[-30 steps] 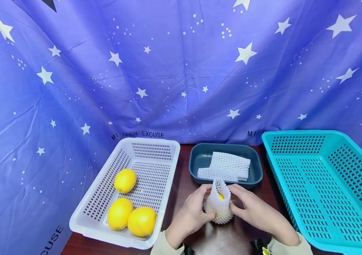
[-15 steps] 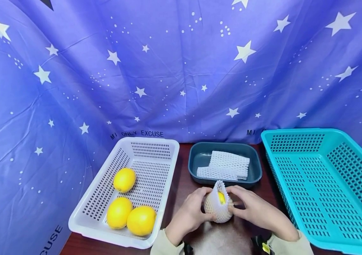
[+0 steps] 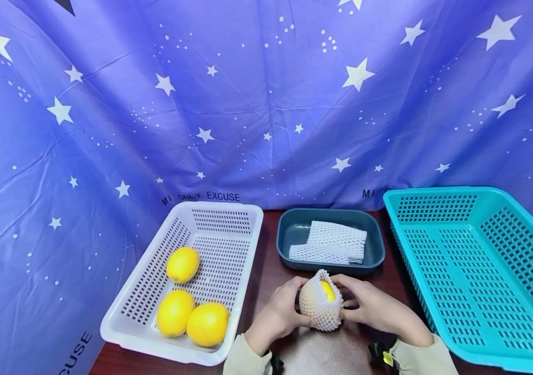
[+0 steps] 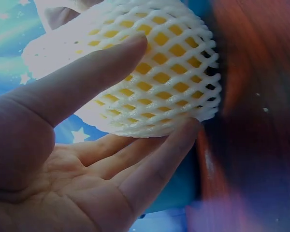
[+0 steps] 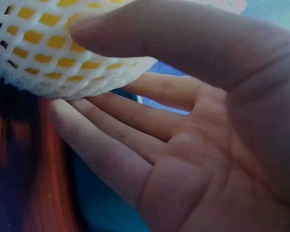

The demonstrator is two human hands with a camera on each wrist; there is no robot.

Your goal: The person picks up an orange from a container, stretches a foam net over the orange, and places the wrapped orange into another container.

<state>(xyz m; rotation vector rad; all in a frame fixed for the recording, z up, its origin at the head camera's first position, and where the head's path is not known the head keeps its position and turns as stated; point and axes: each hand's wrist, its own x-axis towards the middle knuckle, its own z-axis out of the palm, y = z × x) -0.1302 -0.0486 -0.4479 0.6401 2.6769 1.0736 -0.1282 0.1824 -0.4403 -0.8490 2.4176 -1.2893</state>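
Note:
Between my two hands is a lemon (image 3: 327,291) in a white foam net (image 3: 319,311), its yellow skin bare at the net's open top. My left hand (image 3: 281,308) grips the left side, with the thumb (image 4: 121,58) on the mesh and the other fingers curved under and behind it in the left wrist view. From the other side my right hand (image 3: 373,306) holds it, thumb (image 5: 94,36) pressed on the mesh and fingertips at its lower edge. Yellow shows through the diamond holes in both wrist views.
A white basket (image 3: 219,205) with three lemons (image 3: 176,313) stands at the left. Behind the hands, a dark bin (image 3: 294,229) holds several flat foam nets (image 3: 338,237). At the right is a teal basket (image 3: 463,271). A blue star-patterned cloth (image 3: 266,104) hangs behind.
The net's tall open top has come down lower around the lemon and tipped slightly left, baring more yellow. Both hands keep their places on its sides.

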